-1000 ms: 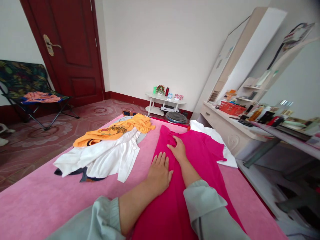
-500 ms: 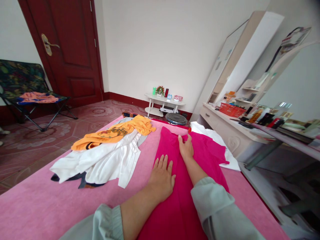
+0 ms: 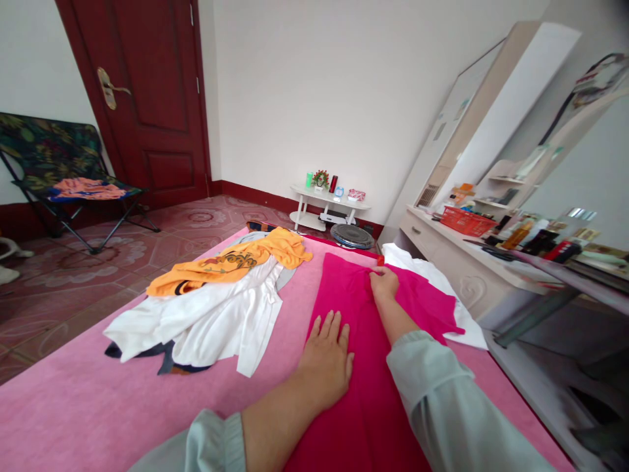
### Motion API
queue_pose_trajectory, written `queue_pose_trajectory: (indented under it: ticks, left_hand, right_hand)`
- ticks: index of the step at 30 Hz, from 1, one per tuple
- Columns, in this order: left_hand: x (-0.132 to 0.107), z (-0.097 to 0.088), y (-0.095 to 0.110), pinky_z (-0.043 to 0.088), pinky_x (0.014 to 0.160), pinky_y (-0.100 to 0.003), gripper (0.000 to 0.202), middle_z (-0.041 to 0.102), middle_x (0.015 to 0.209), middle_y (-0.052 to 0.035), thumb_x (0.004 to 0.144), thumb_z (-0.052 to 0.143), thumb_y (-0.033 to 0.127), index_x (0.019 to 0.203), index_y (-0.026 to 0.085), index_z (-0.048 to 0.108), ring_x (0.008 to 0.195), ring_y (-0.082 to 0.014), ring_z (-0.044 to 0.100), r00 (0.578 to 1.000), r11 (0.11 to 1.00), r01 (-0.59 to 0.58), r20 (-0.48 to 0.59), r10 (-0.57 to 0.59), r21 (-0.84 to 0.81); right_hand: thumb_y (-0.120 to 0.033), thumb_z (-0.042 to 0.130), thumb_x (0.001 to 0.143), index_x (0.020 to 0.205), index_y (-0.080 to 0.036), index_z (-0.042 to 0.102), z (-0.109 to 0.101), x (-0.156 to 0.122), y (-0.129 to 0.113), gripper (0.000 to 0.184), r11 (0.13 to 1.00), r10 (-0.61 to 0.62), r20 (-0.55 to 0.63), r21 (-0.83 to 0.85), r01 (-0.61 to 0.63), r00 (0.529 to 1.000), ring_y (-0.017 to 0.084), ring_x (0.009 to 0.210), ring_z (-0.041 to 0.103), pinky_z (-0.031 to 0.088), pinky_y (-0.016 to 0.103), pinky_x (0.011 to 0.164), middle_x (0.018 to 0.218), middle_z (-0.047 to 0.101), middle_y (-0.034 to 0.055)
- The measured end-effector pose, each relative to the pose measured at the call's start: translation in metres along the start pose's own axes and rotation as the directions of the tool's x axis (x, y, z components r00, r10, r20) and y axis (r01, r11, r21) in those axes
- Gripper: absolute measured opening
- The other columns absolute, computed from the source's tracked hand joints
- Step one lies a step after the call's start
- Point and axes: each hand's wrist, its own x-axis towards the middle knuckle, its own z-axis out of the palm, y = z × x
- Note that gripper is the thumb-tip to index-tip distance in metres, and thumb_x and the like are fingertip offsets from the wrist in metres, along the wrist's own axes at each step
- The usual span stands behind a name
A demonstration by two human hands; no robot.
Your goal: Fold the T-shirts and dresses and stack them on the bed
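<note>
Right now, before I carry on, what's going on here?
A person is handling a magenta garment spread on a pink cover. The left hand lies flat on it; the right hand seems to pinch the fabric near its far end. An orange garment and a white garment lie to the left, loosely heaped.

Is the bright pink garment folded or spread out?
Mostly spread: the garment lies lengthwise on the pink sheet, one sleeve reaching right. No sleeve shows at its left edge, so cannot tell if that side is folded.
</note>
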Motion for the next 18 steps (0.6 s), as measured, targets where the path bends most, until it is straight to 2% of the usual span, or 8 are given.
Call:
queue_pose_trajectory:
  ticks: [2, 6, 9, 12, 13, 15, 18]
  left_hand:
    - [0.000, -0.001, 0.000, 0.015, 0.114, -0.047, 0.056, 0.025, 0.151, -0.0134, 0.093, 0.025, 0.038, 0.142, 0.013, 0.035, 0.140, -0.0272, 0.017, 1.000, 1.000, -0.012, 0.003, 0.012, -0.010]
    - [0.000, 0.000, 0.000, 0.015, 0.114, -0.047, 0.056, 0.025, 0.151, -0.0118, 0.093, 0.025, 0.039, 0.142, 0.014, 0.034, 0.140, -0.0273, 0.016, 1.000, 1.000, -0.012, 0.019, 0.012, -0.028]
    - [0.000, 0.002, -0.001, 0.014, 0.114, -0.048, 0.056, 0.025, 0.151, -0.0119, 0.093, 0.025, 0.039, 0.142, 0.013, 0.034, 0.140, -0.0274, 0.017, 1.000, 0.999, -0.012, 0.010, 0.013, -0.030]
    - [0.000, 0.002, -0.001, 0.014, 0.114, -0.047, 0.056, 0.027, 0.150, -0.0141, 0.093, 0.028, 0.038, 0.141, 0.012, 0.036, 0.139, -0.0281, 0.019, 1.000, 0.999, -0.015, -0.003, 0.015, -0.028]
    - [0.000, 0.002, -0.001, 0.015, 0.114, -0.047, 0.055, 0.028, 0.149, -0.0145, 0.093, 0.029, 0.037, 0.140, 0.011, 0.037, 0.139, -0.0284, 0.020, 1.000, 0.999, -0.018, -0.008, 0.018, -0.030]
    - [0.000, -0.002, 0.001, 0.018, 0.113, -0.046, 0.052, 0.032, 0.147, -0.0142, 0.092, 0.032, 0.034, 0.138, 0.012, 0.041, 0.137, -0.0280, 0.024, 0.999, 0.999, -0.032, -0.025, 0.031, -0.039]
    - [0.001, -0.010, 0.006, 0.032, 0.106, -0.043, 0.044, 0.049, 0.131, -0.0119, 0.090, 0.039, 0.035, 0.128, 0.017, 0.051, 0.122, -0.0265, 0.042, 0.997, 0.996, -0.049, -0.069, 0.044, -0.073]
  right_hand:
    - [-0.022, 0.048, 0.071, 0.092, -0.015, 0.069, -0.008, 0.003, 0.006, 0.030, 0.999, 0.015, -0.050, -0.043, -0.017, 0.999, 0.025, 0.083, 0.062, 0.048, 0.040, 0.079, 0.087, 0.068, 0.0103]
    - [-0.018, 0.046, 0.072, 0.100, -0.015, 0.067, -0.016, -0.001, 0.004, 0.035, 0.995, -0.039, -0.045, -0.094, 0.035, 0.998, 0.026, 0.097, 0.058, 0.044, 0.038, 0.088, 0.100, 0.066, 0.0113]
    - [-0.024, 0.042, 0.080, 0.118, -0.016, 0.057, -0.019, -0.018, -0.012, 0.041, 0.977, -0.176, -0.074, -0.138, 0.165, 0.982, 0.024, 0.116, 0.047, 0.038, 0.036, 0.096, 0.122, 0.055, 0.0123]
    - [-0.031, 0.041, 0.084, 0.118, -0.017, 0.053, -0.022, -0.040, -0.026, 0.038, 0.919, -0.334, -0.050, -0.238, 0.313, 0.941, 0.024, 0.112, 0.049, 0.039, 0.035, 0.091, 0.118, 0.055, 0.0122]
    - [-0.033, 0.043, 0.083, 0.115, -0.017, 0.053, -0.024, -0.045, -0.028, 0.037, 0.909, -0.338, -0.033, -0.272, 0.317, 0.941, 0.025, 0.107, 0.051, 0.041, 0.035, 0.088, 0.113, 0.057, 0.0121]
    - [-0.036, 0.049, 0.081, 0.111, -0.017, 0.053, -0.028, -0.052, -0.026, 0.036, 0.914, -0.255, -0.016, -0.330, 0.235, 0.967, 0.026, 0.100, 0.055, 0.043, 0.035, 0.081, 0.106, 0.060, 0.0119]
    - [-0.047, 0.056, 0.076, 0.120, -0.014, 0.048, -0.035, -0.051, -0.012, 0.056, 0.910, -0.100, 0.021, -0.402, 0.100, 0.995, 0.030, 0.093, 0.059, 0.043, 0.038, 0.076, 0.098, 0.063, 0.0132]
